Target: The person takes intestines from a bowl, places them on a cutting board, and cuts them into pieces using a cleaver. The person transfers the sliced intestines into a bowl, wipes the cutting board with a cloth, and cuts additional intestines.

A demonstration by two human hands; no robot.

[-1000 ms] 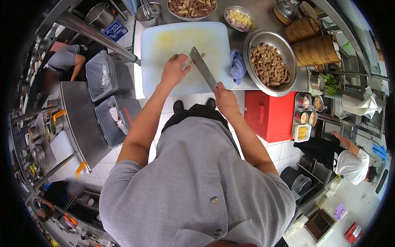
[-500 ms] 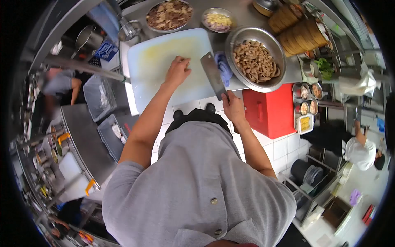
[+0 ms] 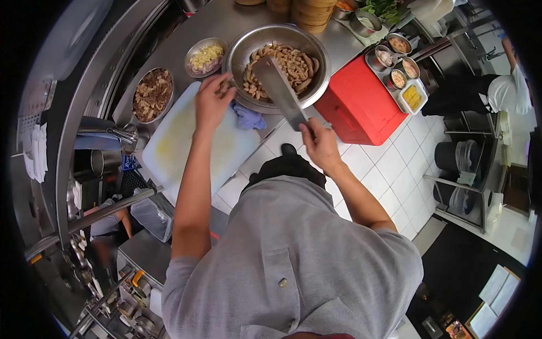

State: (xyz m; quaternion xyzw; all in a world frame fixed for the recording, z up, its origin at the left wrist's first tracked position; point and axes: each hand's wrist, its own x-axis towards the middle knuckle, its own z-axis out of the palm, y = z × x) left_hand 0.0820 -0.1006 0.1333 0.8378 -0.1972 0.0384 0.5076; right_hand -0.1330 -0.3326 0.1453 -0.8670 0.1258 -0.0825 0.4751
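My right hand (image 3: pixel 320 146) grips the handle of a cleaver (image 3: pixel 280 93). Its broad blade slants over a large steel bowl (image 3: pixel 320 42) that holds sliced brownish pieces (image 3: pixel 288 65), perhaps meat or mushrooms. By the left rim of that bowl is my left hand (image 3: pixel 212 104), empty, with its fingers apart and slightly bent. Below it lies a white cutting board (image 3: pixel 189 141) with a yellowish stain. A bluish-purple cloth (image 3: pixel 248 117) is bunched between the board and the large bowl.
Beyond the board stand a small bowl of chopped yellow and purplish pieces (image 3: pixel 206 57) and a bowl of brown slices (image 3: pixel 152 95). To the right are a red box (image 3: pixel 361 101), several small food containers (image 3: pixel 398 79) and bamboo steamers (image 3: pixel 311 16). Other people work at both sides.
The view has swung toward the right. My left hand has gone from over the board to beside the large bowl, and the cleaver has moved from the board's edge to above that bowl.
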